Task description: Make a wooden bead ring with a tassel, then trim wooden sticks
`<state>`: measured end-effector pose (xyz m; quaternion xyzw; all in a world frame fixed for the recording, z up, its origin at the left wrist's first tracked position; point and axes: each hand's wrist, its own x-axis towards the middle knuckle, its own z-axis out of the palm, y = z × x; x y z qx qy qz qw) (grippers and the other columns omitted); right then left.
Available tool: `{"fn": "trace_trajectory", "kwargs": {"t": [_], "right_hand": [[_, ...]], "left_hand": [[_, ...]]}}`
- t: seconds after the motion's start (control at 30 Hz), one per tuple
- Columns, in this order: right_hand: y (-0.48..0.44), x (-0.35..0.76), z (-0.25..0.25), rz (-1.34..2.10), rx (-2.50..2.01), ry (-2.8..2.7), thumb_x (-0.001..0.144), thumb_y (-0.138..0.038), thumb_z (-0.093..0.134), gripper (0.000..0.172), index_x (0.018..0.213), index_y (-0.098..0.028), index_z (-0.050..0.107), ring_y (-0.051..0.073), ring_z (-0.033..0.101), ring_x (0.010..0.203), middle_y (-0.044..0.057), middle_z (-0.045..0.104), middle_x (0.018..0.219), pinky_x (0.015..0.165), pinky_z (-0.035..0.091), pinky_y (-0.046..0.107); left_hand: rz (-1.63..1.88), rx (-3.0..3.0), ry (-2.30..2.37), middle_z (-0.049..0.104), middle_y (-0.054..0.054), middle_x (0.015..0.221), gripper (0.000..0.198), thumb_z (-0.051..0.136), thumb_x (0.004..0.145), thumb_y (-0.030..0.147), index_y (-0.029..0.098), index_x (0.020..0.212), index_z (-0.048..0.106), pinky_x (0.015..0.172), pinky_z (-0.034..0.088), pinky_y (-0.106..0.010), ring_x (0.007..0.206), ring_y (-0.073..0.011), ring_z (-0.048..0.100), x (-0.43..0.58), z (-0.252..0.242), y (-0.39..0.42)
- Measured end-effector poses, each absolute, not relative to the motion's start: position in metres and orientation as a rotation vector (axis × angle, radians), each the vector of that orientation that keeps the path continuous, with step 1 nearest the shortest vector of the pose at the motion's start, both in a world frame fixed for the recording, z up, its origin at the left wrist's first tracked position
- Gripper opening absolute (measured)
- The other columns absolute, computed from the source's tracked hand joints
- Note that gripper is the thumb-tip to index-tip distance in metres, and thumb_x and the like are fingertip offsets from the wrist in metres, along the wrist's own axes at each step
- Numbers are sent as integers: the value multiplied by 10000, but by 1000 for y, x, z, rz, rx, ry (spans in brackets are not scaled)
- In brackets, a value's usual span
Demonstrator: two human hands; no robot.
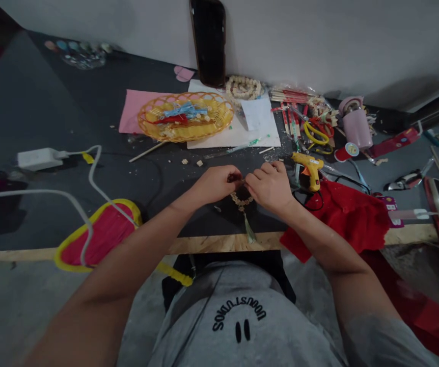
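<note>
A bracelet of pale beads point(238, 200) hangs in a loop at the table's front, with a light green tassel point(249, 228) dangling from its lowest part toward the wooden edge. On the loop's left side my left hand point(216, 184) is closed, its fingertips pinched on the bracelet. My right hand point(270, 187) pinches the other side, fingers curled over it. The two sets of fingertips almost meet. Exactly what lies between them is hidden. Two small pale beads point(199, 163) rest on the dark table just beyond my left hand.
Behind my hands stands a yellow basket point(145, 120) with blue and red tassels. To the right lie a yellow glue gun point(310, 168), scissors point(316, 135), a thread spool point(345, 152) and red cloth point(351, 216). A white cable point(93, 178) crosses the left side. A phone point(209, 43) leans on the wall.
</note>
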<state>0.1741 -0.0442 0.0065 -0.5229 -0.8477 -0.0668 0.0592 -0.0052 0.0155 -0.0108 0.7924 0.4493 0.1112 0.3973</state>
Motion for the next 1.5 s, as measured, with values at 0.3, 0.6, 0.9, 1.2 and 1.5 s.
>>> {"fn": "trace_trajectory", "kwargs": {"t": [0.3,0.6,0.9,1.2,1.5], "right_hand": [[-47,178,0,-251,-1542,-2524,990,-297,442,275,860,-193,660,229,486,826,73,675,775,815,269,392],[-48,182,-8,-243,-1480,-2482,973,-287,480,225,845,-206,646,225,501,818,60,677,766,812,293,379],[-44,184,-16,-92,-1354,-2458,968,-235,477,233,786,-198,617,212,507,733,54,642,714,750,367,322],[-40,188,-22,29,-1247,-2409,933,-183,532,164,786,-189,603,197,539,728,51,641,724,735,376,317],[-40,191,-25,46,-1226,-2406,977,-257,493,242,757,-205,578,193,528,724,49,647,736,762,402,321]], "left_hand": [[329,1595,952,652,-6,727,295,664,709,407,160,863,623,591,423,-236,661,-131,577,-6,-18,21],[228,1359,860,561,34,645,320,745,677,383,172,860,588,510,372,-216,572,-93,485,-7,-6,27],[215,1329,801,603,25,708,322,769,662,347,172,867,593,519,380,-205,604,-95,524,-10,-8,31],[173,1400,742,625,0,805,341,747,697,404,182,907,597,585,456,-215,691,-115,572,-13,-12,34],[152,1145,717,648,-4,746,219,720,750,322,159,860,624,645,514,-254,646,-111,603,-15,-10,40]]}}
